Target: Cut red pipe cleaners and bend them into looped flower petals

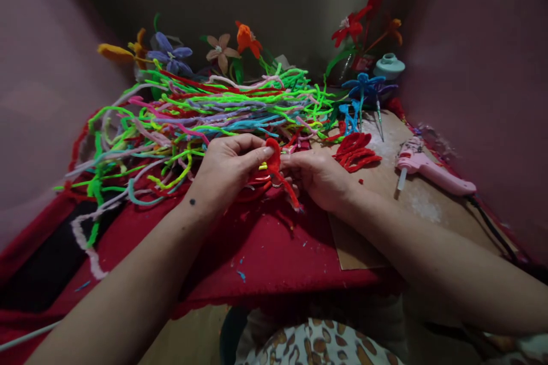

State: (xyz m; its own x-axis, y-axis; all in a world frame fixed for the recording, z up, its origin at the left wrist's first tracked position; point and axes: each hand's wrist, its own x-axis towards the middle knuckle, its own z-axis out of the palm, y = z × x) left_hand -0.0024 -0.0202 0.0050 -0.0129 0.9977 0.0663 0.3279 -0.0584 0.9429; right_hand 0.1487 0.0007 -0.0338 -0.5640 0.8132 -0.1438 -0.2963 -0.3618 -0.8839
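Observation:
A looped red pipe cleaner [274, 155] is held up between my hands, over the front of a heap of pipe cleaners. My left hand [233, 165] pinches the top of the loop between thumb and forefinger. My right hand [319, 174] is closed at the loop's right side, its fingertips on the red pipe cleaner and partly hidden. A twisted end points down to the right. Below the loop are red-handled scissors or pliers [261, 179], mostly covered. Beside my right hand lie several bent red pipe cleaner pieces [357, 151].
A large heap of coloured pipe cleaners [240, 105] spreads across the back. A pink glue gun [432, 168] rests on a cardboard sheet [411, 211] at the right, its cord trailing. Pipe cleaner flowers [170, 54] stand behind, near a light-blue bottle [389, 65]. Red cloth [274, 256] covers the table.

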